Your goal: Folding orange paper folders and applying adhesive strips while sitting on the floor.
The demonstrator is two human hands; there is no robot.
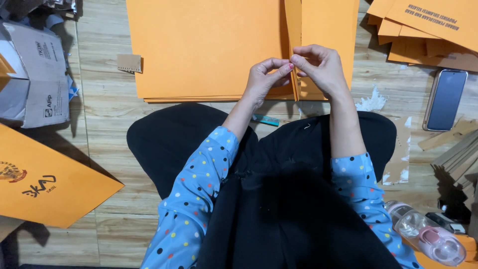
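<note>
Head view: person sits on a wood-plank floor (pixel 109 114), looking straight down at both hands.
Left hand (pixel 263 79): fingers pinched together, tips meeting the right's.
Right hand (pixel 318 67): pinched too; whatever's between them is too small to make out.
Big flat orange paper sheets (pixel 199 45): stacked right under both hands, the pinch sits over the raised fold (pixel 294 30).
Nearby: dark smartphone (pixel 445 99) off to the right, well apart.

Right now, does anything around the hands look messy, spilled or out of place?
Yes: torn white paper scraps litter the wooden floor right of the orange card sheets, and a clear pink-capped bottle lies tipped on its side.
</note>
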